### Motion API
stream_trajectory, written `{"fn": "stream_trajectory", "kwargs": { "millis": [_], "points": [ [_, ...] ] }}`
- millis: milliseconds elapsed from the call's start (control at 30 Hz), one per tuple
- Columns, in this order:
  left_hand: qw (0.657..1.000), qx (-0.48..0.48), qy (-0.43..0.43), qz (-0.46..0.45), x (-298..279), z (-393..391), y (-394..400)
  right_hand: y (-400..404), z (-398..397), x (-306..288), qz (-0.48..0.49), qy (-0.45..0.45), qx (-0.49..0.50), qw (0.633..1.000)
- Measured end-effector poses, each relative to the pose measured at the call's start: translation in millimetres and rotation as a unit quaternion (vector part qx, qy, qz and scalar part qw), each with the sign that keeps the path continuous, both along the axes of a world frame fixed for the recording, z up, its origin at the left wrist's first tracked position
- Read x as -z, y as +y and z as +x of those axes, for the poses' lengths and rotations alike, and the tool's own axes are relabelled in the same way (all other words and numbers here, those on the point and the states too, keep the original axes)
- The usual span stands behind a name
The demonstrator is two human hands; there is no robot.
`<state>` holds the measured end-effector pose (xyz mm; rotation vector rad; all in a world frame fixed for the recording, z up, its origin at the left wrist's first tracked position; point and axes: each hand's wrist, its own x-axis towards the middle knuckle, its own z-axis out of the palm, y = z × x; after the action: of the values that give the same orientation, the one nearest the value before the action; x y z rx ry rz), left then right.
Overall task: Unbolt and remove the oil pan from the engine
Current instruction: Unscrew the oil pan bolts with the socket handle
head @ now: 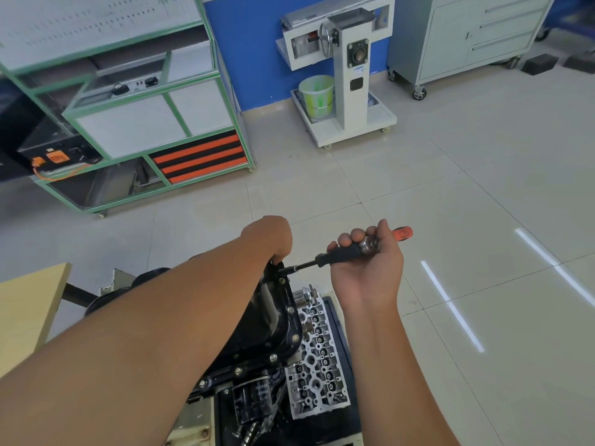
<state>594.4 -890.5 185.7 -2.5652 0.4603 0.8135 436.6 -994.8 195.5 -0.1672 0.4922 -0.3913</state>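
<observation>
Black oil pan (273,320) with bolts (273,357) along its flange, on the engine (244,391).

A green-framed shelving unit (128,101) is seen at left, a white wheeled stand (351,75) with a bucket (317,94) behind, a grey cabinet (467,37) at right, on tiled floor (450,188).

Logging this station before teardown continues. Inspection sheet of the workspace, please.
Surface: pale tiled floor; wooden bench edge at left.
Job's things: black oil pan on the engine, flange bolts still in; driver on the far corner.
Clutter: cylinder head beside the pan.
Grippers: left hand grips the pan's far rim; right hand holds the driver.
Cables: orange cable in the green rack.
Surroundings: white bucket, grey cabinet.
</observation>
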Motion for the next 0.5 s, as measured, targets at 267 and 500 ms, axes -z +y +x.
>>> {"fn": "stream_trajectory", "kwargs": {
  "millis": [267, 500],
  "points": [
    [0.995, -0.062, -0.026, -0.078, 7.6, -5.3, 5.7, 7.8, 4.1, -2.5, 0.008, 0.000, -0.011, 1.000],
    [0.993, -0.062, -0.051, -0.092, 8.2, -10.7, 7.3, 10.1, 5.1, -1.2, 0.013, 0.000, -0.001, 1.000]
  ]
}}
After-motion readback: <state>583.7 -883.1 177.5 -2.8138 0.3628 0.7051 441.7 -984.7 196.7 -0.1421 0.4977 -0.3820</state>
